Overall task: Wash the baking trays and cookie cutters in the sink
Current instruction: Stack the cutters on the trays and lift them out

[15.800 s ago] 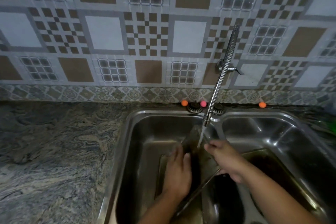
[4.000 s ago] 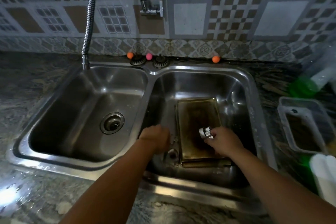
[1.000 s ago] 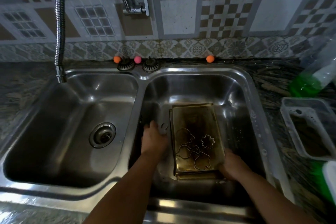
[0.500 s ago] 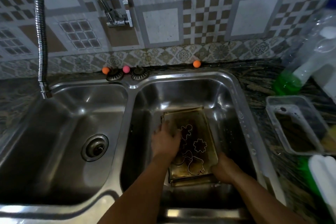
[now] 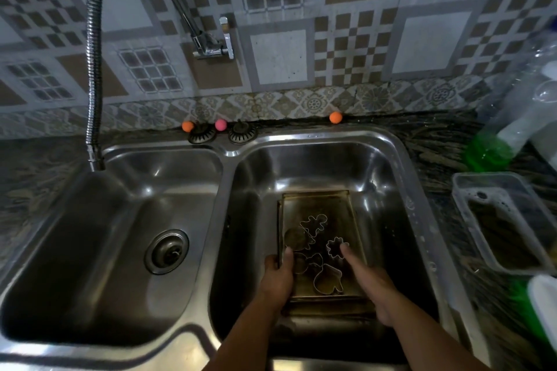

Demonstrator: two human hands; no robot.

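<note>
The right sink basin (image 5: 388, 166) holds a baking tray (image 5: 316, 205) carrying cookie cutters (image 5: 328, 280).

Both bare forearms reach forward and down from the lower edge of the frame, angled toward each other. The left hand (image 5: 278, 275) has its fingers curled and thumb extended forward. The right hand (image 5: 369, 277) points forward with its index finger extended, the wrist straight.
</note>
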